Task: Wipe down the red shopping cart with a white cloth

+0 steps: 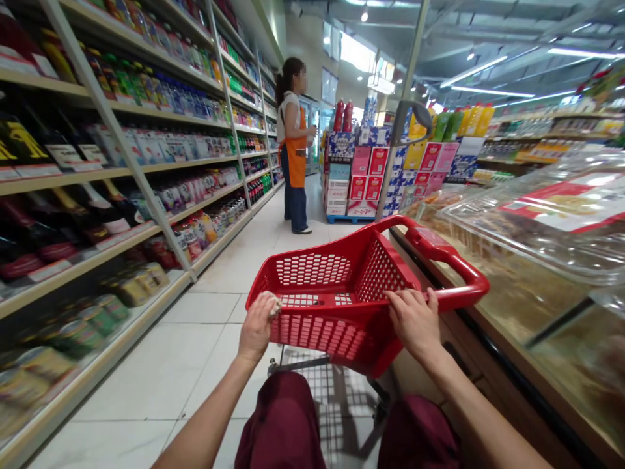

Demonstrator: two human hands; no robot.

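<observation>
A red plastic shopping cart (pixel 317 322) stands sideways in front of my knees, its basket showing nothing inside. My left hand (pixel 257 326) is at the basket's left end, closed on a small pale crumpled cloth (pixel 274 303) that touches the rim. My right hand (pixel 415 319) grips the near rim at the right end, close to where the cart's thick red handle (pixel 466 286) begins. The hidden undersides of both hands cannot be seen. Below the basket, part of the grey metal frame (pixel 312 363) shows.
Shelves of bottles and cans (pixel 161 166) line the left side. A person in an orange apron (pixel 295 153) stands ahead in the aisle. Stacked drink boxes (pixel 368 172) sit beyond the cart. On the right, a counter carries clear plastic containers (pixel 541 228), close to the cart handle.
</observation>
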